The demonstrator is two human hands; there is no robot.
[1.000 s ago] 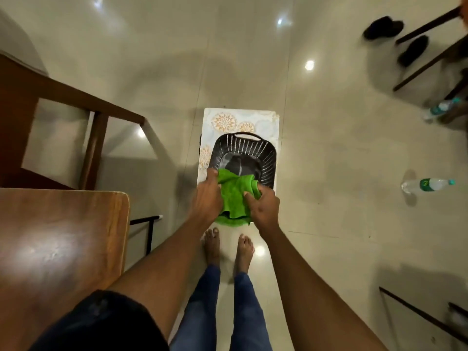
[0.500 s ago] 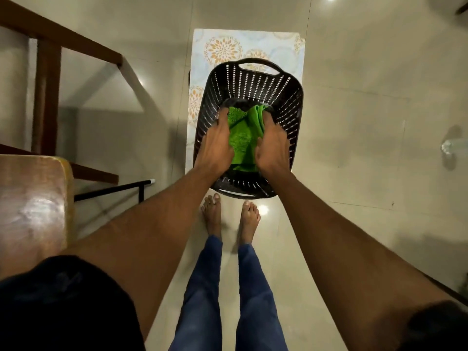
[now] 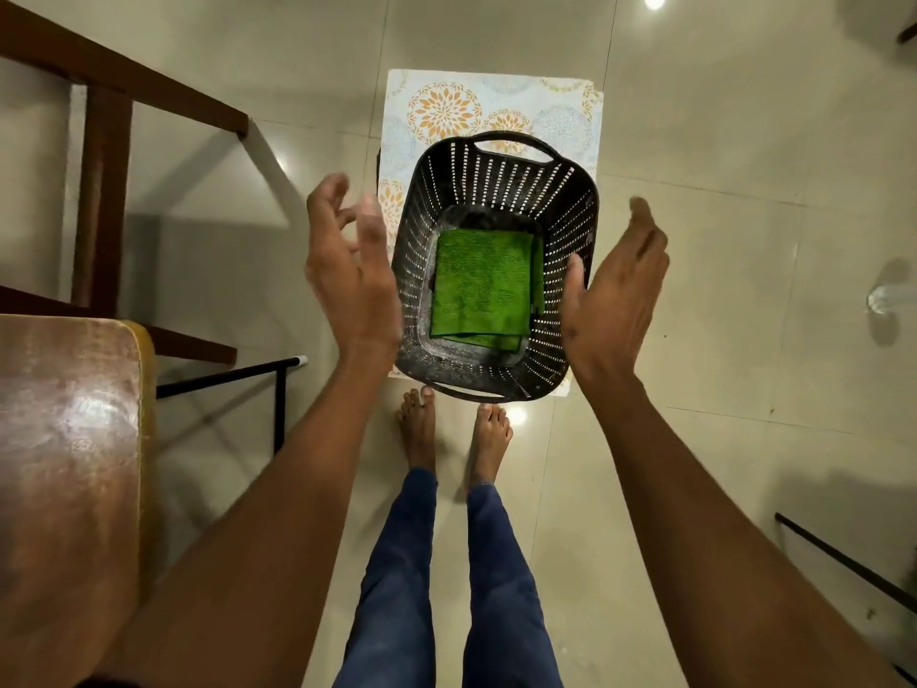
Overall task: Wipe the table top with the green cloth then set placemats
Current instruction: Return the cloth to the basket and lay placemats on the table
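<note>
Head view: the green cloth [image 3: 480, 285] lies folded flat on the bottom of a black slotted basket [image 3: 570, 211], filling most of the floor of it and touching neither hand. The basket stands on a flower-patterned mat [image 3: 496, 99] spread on the tiled floor [image 3: 719, 141]; its near rim reaches the mat's near edge, and the mat's far edge shows bare beyond the far handle.

The left hand [image 3: 347, 270] hangs just outside the basket's left wall, above the rim, fingers spread and loosely curled, holding nothing. The right hand [image 3: 613, 290] is at the right wall, fingers together and straight with the thumb apart, palm turned toward the basket, also empty. Whether either hand touches the rim cannot be told.

Two bare feet [image 3: 454, 429] stand on the floor just at the near edge of the mat, below blue trouser legs.

The wooden table [image 3: 64, 439] fills the lower left corner, its rounded corner toward the basket and well apart from it. A dark wooden frame [image 3: 104, 191] stands beyond it at the upper left.
</note>
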